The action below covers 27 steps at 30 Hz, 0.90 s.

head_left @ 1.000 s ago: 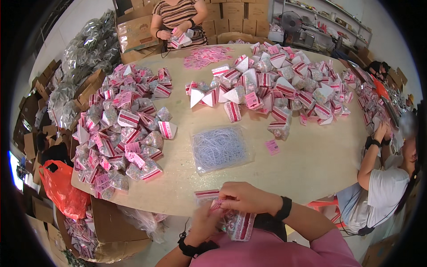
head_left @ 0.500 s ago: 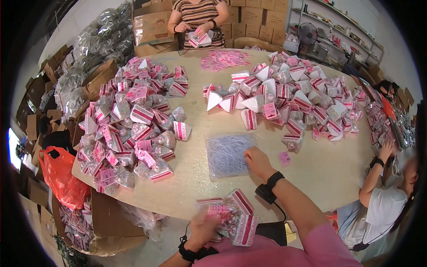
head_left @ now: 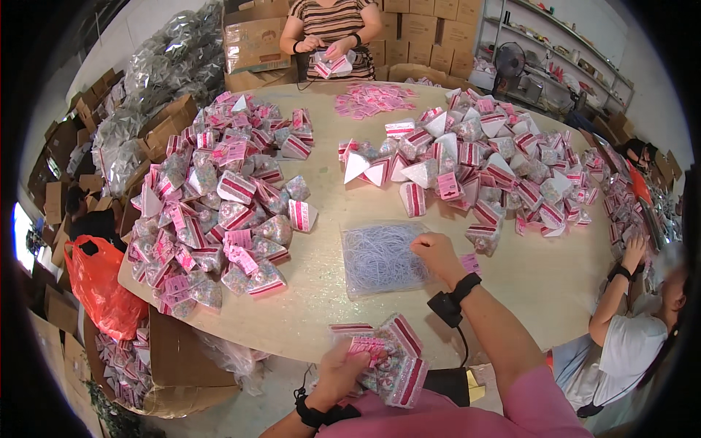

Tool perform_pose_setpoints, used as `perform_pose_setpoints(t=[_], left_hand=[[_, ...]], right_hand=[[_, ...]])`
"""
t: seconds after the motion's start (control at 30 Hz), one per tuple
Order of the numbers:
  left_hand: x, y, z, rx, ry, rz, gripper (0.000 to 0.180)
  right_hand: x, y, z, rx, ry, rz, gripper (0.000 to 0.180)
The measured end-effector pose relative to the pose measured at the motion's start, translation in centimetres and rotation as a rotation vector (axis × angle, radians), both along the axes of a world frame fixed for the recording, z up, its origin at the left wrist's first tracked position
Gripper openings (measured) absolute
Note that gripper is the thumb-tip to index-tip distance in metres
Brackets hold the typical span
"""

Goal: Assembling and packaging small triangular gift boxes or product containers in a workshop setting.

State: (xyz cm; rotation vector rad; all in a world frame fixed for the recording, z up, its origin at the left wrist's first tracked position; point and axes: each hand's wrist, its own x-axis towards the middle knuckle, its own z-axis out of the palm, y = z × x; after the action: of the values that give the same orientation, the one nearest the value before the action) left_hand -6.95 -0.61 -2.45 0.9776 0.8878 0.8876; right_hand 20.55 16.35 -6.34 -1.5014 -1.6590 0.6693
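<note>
Several near bags (head_left: 404, 374) look light and slippery, best held at the pink tags (head_left: 367, 348) the left hand (head_left: 340, 371) pinches; whether the right hand (head_left: 439, 257) pinches soft strings (head_left: 380, 257), I cannot tell.

In the grip of the left hand (head_left: 339, 374) are a pink tag (head_left: 367, 347) and silvery, glittery packets (head_left: 407, 382) striped deep pink. Ahead of that grip, the strings (head_left: 381, 257) are pale lilac; far beyond it, a shirt (head_left: 333, 31) has tan and black stripes; well to its left, a bag (head_left: 108, 286) is orange-red.
</note>
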Motion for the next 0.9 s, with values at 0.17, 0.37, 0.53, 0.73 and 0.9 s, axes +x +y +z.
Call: perform_pose_setpoints(t=[0.17,0.37,0.53,0.73,0.9], left_hand=[[0.4,-0.2,0.4,0.011,0.002,-0.004,0.021],[0.5,-0.3,0.5,-0.037,-0.086,-0.007,0.022],[1.4,-0.3,1.2,-0.040,-0.099,-0.032,0.022],[2.6,-0.5,0.9,-0.022,-0.092,-0.078,0.021],[3.6,-0.7,1.5,-0.073,-0.111,-0.096,0.020]], right_hand=[[0.3,-0.5,3.8,-0.140,0.238,-0.007,0.012],[0.2,-3.3,10.4,-0.348,0.773,0.031,0.011],[2.6,-5.4,12.5,-0.371,0.767,0.119,0.008],[3.7,-8.9,15.0,-0.384,0.735,0.087,0.009],[4.2,-11.2,16.0,-0.390,0.685,0.061,0.007]])
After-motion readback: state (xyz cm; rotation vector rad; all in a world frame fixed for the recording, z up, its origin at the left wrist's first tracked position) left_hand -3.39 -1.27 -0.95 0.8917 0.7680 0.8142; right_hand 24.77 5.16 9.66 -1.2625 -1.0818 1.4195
